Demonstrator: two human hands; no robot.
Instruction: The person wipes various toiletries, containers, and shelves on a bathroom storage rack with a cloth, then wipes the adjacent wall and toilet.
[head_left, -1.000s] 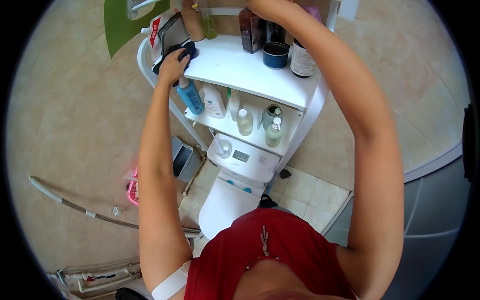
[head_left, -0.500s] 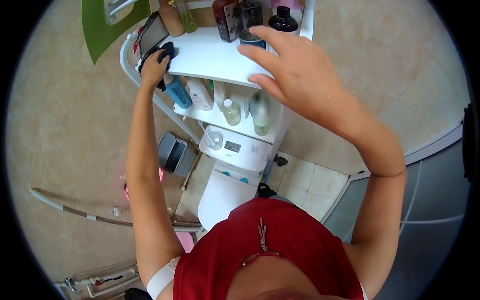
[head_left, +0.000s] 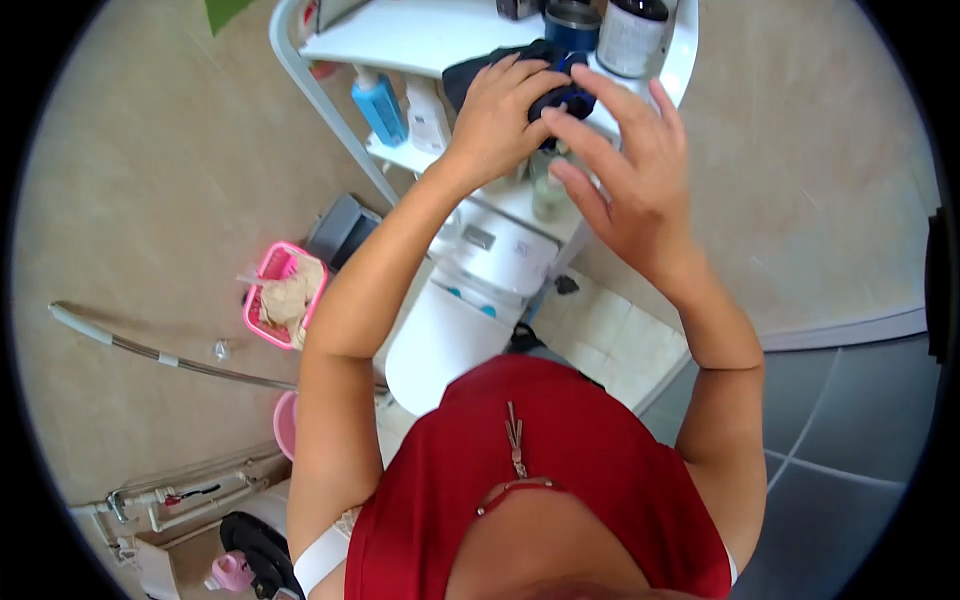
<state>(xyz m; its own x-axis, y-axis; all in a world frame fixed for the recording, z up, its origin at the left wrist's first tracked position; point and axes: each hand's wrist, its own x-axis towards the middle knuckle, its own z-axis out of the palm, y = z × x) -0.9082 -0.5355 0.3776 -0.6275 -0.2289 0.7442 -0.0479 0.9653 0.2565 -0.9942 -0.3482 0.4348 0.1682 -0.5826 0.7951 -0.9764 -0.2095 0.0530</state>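
Note:
My left hand is closed over a dark cloth on the top board of the white shelf rack, close to its front edge. Bunched folds of the cloth stick out past my fingertips. My right hand hovers at the rack's right front, fingers spread and holding nothing. Its fingertips come close to the cloth; whether they touch it I cannot tell. Just behind the cloth stand a dark blue jar and a dark bottle with a white label.
On the lower shelf are a blue pump bottle, a white bottle and a pale green bottle. Below is a white toilet. A pink basket with crumpled paper and a grey bin are at the left.
My left hand has moved right along the top board with the cloth, from the left end to near the jar. My right hand has lowered beside it. The view has shifted.

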